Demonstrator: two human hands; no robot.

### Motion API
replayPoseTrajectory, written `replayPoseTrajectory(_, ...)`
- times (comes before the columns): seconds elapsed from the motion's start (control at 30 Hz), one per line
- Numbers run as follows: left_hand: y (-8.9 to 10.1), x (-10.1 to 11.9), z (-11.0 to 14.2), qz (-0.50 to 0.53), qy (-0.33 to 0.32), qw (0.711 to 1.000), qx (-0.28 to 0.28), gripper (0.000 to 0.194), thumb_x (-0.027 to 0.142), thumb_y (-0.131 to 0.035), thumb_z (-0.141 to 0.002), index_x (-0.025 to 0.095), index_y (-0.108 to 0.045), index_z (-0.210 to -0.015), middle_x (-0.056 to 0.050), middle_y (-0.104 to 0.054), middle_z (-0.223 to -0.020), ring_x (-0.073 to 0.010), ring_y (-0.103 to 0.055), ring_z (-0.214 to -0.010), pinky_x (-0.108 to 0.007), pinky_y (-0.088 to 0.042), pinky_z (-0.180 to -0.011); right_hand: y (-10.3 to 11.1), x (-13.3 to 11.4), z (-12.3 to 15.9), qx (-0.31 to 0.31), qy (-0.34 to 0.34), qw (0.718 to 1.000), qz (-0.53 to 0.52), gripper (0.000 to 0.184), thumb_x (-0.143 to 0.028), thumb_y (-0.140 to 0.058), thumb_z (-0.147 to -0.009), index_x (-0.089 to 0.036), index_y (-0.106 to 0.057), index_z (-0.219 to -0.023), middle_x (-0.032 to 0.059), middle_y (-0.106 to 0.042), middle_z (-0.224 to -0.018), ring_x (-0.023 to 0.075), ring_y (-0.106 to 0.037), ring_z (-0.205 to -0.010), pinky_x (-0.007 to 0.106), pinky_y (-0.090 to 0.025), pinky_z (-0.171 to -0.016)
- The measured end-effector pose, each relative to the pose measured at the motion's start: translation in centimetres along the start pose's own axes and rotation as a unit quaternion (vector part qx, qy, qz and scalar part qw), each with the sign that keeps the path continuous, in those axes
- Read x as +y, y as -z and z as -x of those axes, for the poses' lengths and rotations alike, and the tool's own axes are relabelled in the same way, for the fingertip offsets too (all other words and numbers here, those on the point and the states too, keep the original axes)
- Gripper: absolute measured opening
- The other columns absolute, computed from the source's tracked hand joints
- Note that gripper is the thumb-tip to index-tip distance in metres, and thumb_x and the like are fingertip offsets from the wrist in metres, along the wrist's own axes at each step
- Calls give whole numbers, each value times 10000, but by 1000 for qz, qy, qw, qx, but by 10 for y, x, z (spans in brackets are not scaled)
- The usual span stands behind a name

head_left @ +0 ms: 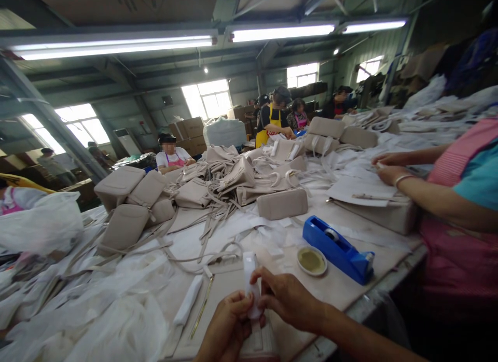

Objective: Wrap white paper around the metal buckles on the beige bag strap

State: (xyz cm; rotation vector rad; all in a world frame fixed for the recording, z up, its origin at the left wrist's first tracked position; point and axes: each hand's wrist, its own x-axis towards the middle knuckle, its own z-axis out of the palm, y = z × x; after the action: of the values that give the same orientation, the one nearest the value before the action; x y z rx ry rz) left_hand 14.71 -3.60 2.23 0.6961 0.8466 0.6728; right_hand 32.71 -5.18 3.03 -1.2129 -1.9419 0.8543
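A beige handbag (227, 287) lies in front of me with a gold zipper (202, 306) along it. One of its straps (249, 263) stands up, wrapped in white padding. My left hand (231, 318) grips this wrapped strap low down, the thumb pressed against it. From the right, my right hand (290, 298) pinches the same wrapping with bent fingers. A second white-wrapped strap section (189, 300) lies left of the zipper. Between the fingertips, small details are hidden.
A blue tape dispenser (336, 250) and a round dish (312, 262) stand right of my hands. Beige bags (233, 178) are piled ahead. White wrapping sheets (120, 305) cover the left. At right, a co-worker's hands (391, 167) are over another bag (389, 209).
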Motion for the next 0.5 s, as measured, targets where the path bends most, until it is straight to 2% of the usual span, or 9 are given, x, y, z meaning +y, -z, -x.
replayPoseTrajectory(0.07,0,0,1,-2,-7,1000,2,198,279,-664,-795,97,-666,-872,-71,-638,-804,-143,-581,-715,-285,-481,-709,1,0,-3,-2,-9,1000,7,434,-116,-612,-727,-271,-500,-1116,-75,-674,-765,129,-628,-718,217,-396,-670)
replayPoseTrajectory(0.27,3,-5,-1,-16,-42,999,27,288,348,-764,-709,91,-652,-775,-77,-656,-756,-140,-583,-682,-304,-486,-690,3,2,-12,-20,-52,998,-29,418,-116,-601,-659,-255,-489,-1037,-92,-645,-683,118,-586,-637,217,-373,-611)
replayPoseTrajectory(0.33,7,-11,-5,-27,-56,997,39,361,392,-817,-635,97,-640,-747,-73,-665,-719,-138,-594,-640,-302,-479,-668,3,-1,-14,-30,-58,997,-42,416,-112,-584,-644,-248,-483,-1024,-94,-639,-661,118,-585,-622,218,-378,-608)
replayPoseTrajectory(0.5,11,-28,-18,-92,-124,985,79,523,490,-895,-395,147,-591,-648,-53,-652,-549,-153,-556,-462,-283,-387,-484,-1,-8,-14,-34,-76,996,-37,353,-108,-497,-656,-225,-461,-987,-68,-619,-653,129,-585,-619,225,-385,-587)
